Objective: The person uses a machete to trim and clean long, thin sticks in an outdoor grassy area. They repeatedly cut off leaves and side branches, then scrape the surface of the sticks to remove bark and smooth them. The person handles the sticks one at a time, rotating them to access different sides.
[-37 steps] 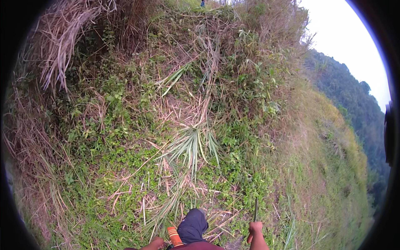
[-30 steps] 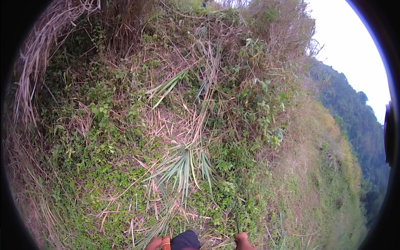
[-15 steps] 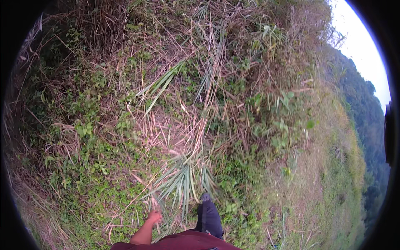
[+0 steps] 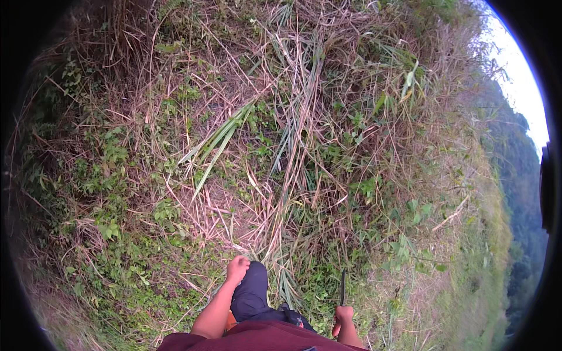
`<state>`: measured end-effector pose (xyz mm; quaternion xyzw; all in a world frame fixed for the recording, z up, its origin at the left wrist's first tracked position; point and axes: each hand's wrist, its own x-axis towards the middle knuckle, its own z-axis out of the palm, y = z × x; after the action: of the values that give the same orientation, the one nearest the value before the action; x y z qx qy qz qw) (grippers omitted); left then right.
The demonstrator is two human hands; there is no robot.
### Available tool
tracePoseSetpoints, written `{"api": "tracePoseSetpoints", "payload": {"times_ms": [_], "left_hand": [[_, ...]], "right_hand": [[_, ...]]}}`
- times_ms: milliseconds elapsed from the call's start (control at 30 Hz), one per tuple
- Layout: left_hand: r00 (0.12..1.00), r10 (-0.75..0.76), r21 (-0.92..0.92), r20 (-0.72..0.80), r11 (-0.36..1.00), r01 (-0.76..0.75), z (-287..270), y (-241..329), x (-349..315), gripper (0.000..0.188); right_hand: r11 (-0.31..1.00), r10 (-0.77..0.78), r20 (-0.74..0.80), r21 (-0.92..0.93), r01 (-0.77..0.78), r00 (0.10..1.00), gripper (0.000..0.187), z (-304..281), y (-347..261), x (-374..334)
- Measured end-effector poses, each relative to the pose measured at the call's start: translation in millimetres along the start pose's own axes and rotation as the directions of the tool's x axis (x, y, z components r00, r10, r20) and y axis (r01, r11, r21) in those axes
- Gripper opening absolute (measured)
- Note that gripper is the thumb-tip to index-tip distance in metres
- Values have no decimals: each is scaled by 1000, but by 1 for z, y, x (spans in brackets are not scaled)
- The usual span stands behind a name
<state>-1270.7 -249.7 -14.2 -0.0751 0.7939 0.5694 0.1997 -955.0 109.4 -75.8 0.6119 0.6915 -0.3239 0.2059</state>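
My left hand (image 4: 237, 268) is in front of my body, just above my bent knee in dark trousers (image 4: 250, 286). Its fingers are curled in, and nothing shows in them. Low on the right, my right hand (image 4: 344, 315) is wrapped round the handle of a machete (image 4: 343, 286). The narrow dark blade points forward, away from me, over green undergrowth; the fist covers the handle. Beyond my left hand lie cut dry stalks (image 4: 281, 216) and a bunch of long green leaves (image 4: 219, 137), touched by neither hand.
Dense dry brush (image 4: 137, 35) stands at the far left. Leafy low plants (image 4: 111, 228) cover the left side. Tangled stems and tall grass (image 4: 404, 134) rise on the right, where the ground falls off toward a wooded hillside (image 4: 518, 169). Long strips of leaves (image 4: 298, 111) run ahead.
My left hand has moved up and forward. The right hand with the machete has come into view. A bent knee now shows where a stretched leg and shoe were; the ground has shifted with my step.
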Motion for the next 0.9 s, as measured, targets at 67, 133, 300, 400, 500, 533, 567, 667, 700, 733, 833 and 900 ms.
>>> {"api": "tracePoseSetpoints", "payload": {"times_ms": [67, 133, 300, 400, 500, 533, 567, 667, 700, 733, 833, 900], "left_hand": [[994, 71, -192, 88, 980, -53, 18, 29, 49, 12], [978, 92, -104, 188, 992, -73, 45, 70, 103, 11], [911, 111, -71, 397, 993, -90, 117, 120, 296, 15], [901, 111, 220, 419, 951, -219, 193, 164, 404, 37], [941, 93, 319, 326, 926, -202, 262, 153, 526, 52], [942, 108, 353, 317, 909, -223, 285, 166, 551, 58], [902, -36, 340, 429, 932, -125, 302, 176, 583, 79], [981, -67, 489, 183, 872, -31, 357, 195, 639, 97], [953, -109, 375, 284, 927, -6, 364, 195, 664, 109], [977, -79, 493, 198, 869, -30, 380, 194, 675, 99], [989, 139, 505, -49, 858, -95, 387, 227, 681, 72], [985, 170, 457, 42, 873, -171, 385, 211, 705, 48]], "right_hand": [[997, -60, -67, -56, 57, 996, 31, -20, -57, -19], [999, -31, -90, -40, 27, 995, 32, -12, -82, -9], [916, -141, 220, -342, 212, 965, 36, 68, -71, 15], [736, -28, 363, -623, 265, 931, 26, 98, -108, -18], [944, 156, 183, -316, -92, 971, 28, 71, -207, 3], [953, 192, 154, -264, -147, 969, 29, 67, -233, 9], [956, 213, 137, -231, -178, 967, 30, 59, -258, 15], [958, 245, 101, -177, -225, 964, 32, 36, -310, 31], [958, 248, 91, -168, -231, 964, 32, 31, -324, 37], [957, 252, 78, -170, -236, 965, 33, 22, -333, 41], [958, 277, 76, -105, -268, 958, 35, 34, -355, 49], [958, 274, 62, -110, -266, 960, 36, 28, -367, 51]]}}
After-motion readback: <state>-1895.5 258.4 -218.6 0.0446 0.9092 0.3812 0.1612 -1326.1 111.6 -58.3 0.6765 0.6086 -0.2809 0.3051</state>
